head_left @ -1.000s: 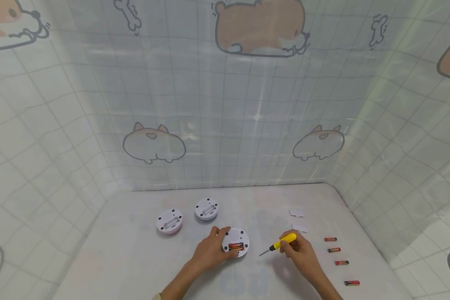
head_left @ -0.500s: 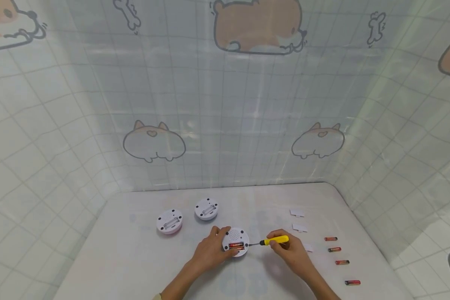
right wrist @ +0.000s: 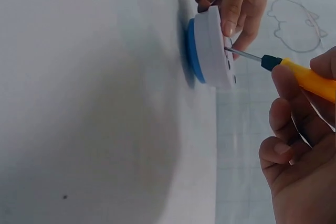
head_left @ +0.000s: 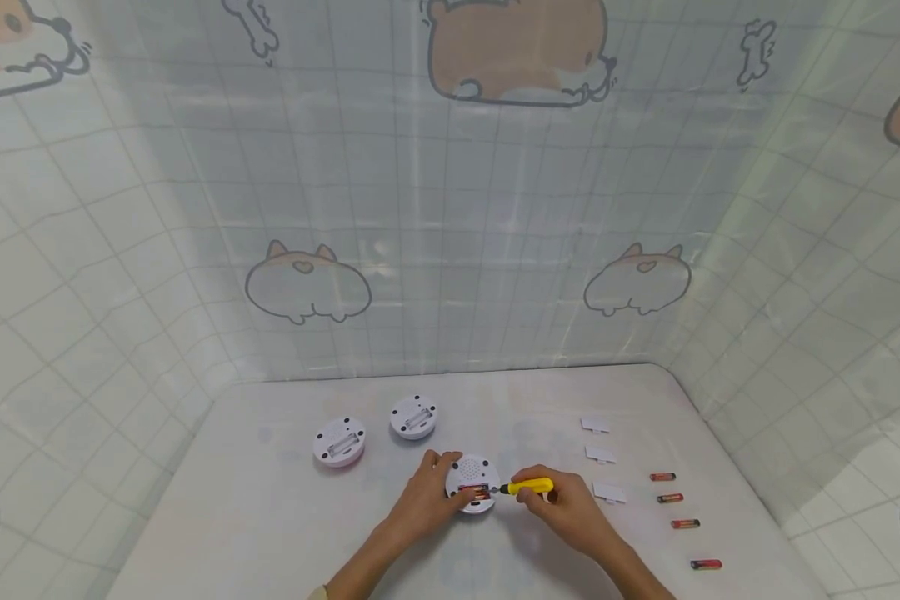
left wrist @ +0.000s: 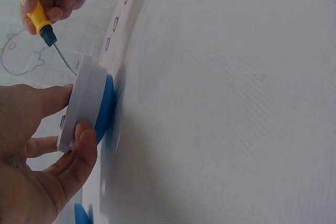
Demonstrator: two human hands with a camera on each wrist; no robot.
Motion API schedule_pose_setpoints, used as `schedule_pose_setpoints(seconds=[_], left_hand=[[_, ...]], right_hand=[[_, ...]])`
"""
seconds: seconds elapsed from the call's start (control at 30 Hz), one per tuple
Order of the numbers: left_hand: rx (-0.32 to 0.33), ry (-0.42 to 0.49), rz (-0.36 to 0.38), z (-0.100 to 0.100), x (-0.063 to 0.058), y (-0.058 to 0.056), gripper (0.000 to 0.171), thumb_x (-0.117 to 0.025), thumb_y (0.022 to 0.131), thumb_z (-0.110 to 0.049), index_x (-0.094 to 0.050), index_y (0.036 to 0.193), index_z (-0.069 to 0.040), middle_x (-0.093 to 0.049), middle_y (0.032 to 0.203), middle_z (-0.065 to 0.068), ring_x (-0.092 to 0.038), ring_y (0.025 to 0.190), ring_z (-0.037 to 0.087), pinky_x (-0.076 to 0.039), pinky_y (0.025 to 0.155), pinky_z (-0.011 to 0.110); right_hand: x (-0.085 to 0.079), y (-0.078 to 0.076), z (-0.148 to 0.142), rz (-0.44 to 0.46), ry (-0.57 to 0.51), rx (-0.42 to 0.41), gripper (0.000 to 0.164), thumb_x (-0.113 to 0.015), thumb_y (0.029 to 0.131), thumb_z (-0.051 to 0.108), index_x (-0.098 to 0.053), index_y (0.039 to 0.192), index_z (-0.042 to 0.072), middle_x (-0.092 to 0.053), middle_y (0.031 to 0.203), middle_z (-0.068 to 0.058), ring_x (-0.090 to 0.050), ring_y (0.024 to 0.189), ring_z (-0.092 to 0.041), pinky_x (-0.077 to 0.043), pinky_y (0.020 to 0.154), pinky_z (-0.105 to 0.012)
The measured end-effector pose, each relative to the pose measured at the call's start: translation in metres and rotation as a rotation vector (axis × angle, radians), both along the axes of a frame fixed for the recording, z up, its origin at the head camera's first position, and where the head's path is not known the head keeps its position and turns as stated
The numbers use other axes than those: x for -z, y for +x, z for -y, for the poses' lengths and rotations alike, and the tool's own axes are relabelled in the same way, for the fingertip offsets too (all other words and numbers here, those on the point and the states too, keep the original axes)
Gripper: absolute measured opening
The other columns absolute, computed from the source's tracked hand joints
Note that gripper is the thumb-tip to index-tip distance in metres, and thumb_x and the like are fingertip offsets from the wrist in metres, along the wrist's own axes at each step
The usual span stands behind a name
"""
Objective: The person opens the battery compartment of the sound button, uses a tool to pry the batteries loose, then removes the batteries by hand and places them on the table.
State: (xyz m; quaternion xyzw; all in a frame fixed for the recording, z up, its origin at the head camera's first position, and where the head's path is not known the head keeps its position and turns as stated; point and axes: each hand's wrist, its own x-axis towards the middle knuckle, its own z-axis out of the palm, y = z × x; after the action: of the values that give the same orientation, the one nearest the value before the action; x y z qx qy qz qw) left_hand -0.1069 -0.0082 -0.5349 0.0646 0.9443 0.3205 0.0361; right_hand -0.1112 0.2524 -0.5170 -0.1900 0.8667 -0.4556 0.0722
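A round white device with a blue base (right wrist: 202, 51) lies with its battery side up, showing speaker holes, dark feet and red-black batteries (head_left: 482, 492) in its compartment. My left hand (head_left: 422, 500) grips the device by its rim, fingers at the far left side and thumb over the compartment's near edge. My right hand (head_left: 566, 507) holds a screwdriver (head_left: 532, 486) by its yellow handle. In the right wrist view the metal shaft (right wrist: 247, 54) reaches the device's upper face beside my left thumb. The screwdriver lies almost level, pointing left.
Two similar round devices (head_left: 340, 442) (head_left: 413, 417) with bare battery compartments stand at the back left. White battery covers (head_left: 609, 492) lie in a column to the right. Beyond them several loose batteries (head_left: 686, 524) form another column. A patterned curtain (head_left: 465, 208) rises behind the table.
My right hand has moved left with the screwdriver, bringing its tip from beside the device to the battery compartment. A third white cover has come into view. My left hand stays put.
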Motion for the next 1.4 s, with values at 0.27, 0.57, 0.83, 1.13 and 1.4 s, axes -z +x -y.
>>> schedule_pose_setpoints(seconds=[0.27,0.57,0.83,1.13,1.4], left_hand=[[-0.01,0.021,-0.009,-0.001,0.0,0.0,0.065,-0.076,0.087,-0.046,-0.055,0.138,-0.011,-0.051,0.12,0.009,-0.055,0.094,0.018,-0.052,0.083,0.043],[-0.009,0.023,-0.045,-0.002,0.001,-0.001,0.063,-0.075,0.088,-0.046,-0.056,0.137,-0.012,-0.053,0.119,0.008,-0.054,0.091,0.016,-0.052,0.081,0.039],[-0.017,0.037,-0.047,-0.004,0.002,-0.003,0.062,-0.076,0.088,-0.045,-0.057,0.136,-0.012,-0.053,0.118,0.009,-0.055,0.09,0.016,-0.052,0.081,0.039],[-0.023,0.037,-0.044,-0.003,0.002,-0.006,0.058,-0.076,0.089,-0.042,-0.057,0.135,-0.012,-0.054,0.121,0.011,-0.057,0.096,0.02,-0.053,0.088,0.044],[-0.014,0.031,-0.039,-0.004,0.001,-0.006,0.059,-0.077,0.089,-0.04,-0.057,0.135,-0.009,-0.054,0.12,0.011,-0.056,0.094,0.019,-0.053,0.085,0.044]], right_hand=[[-0.007,0.001,0.006,-0.017,0.067,0.007,0.023,-0.068,0.096,0.037,-0.072,0.112,0.021,-0.068,0.1,0.013,-0.056,0.08,-0.01,-0.045,0.066,-0.022],[-0.015,0.004,0.008,-0.102,0.092,0.052,0.014,-0.069,0.095,0.031,-0.072,0.106,0.023,-0.068,0.095,0.013,-0.054,0.076,-0.008,-0.045,0.064,-0.022],[-0.016,0.007,0.018,-0.201,0.203,0.125,0.009,-0.072,0.092,0.028,-0.071,0.1,0.025,-0.063,0.079,0.016,-0.049,0.063,-0.004,-0.043,0.057,-0.02],[-0.029,0.006,0.03,-0.273,0.397,0.066,0.012,-0.069,0.093,0.031,-0.07,0.098,0.019,-0.061,0.074,0.016,-0.046,0.06,-0.002,-0.044,0.057,-0.018],[-0.025,0.0,0.025,-0.169,0.202,0.09,0.008,-0.067,0.096,0.027,-0.071,0.099,0.02,-0.064,0.074,0.015,-0.053,0.06,-0.004,-0.048,0.056,-0.021]])
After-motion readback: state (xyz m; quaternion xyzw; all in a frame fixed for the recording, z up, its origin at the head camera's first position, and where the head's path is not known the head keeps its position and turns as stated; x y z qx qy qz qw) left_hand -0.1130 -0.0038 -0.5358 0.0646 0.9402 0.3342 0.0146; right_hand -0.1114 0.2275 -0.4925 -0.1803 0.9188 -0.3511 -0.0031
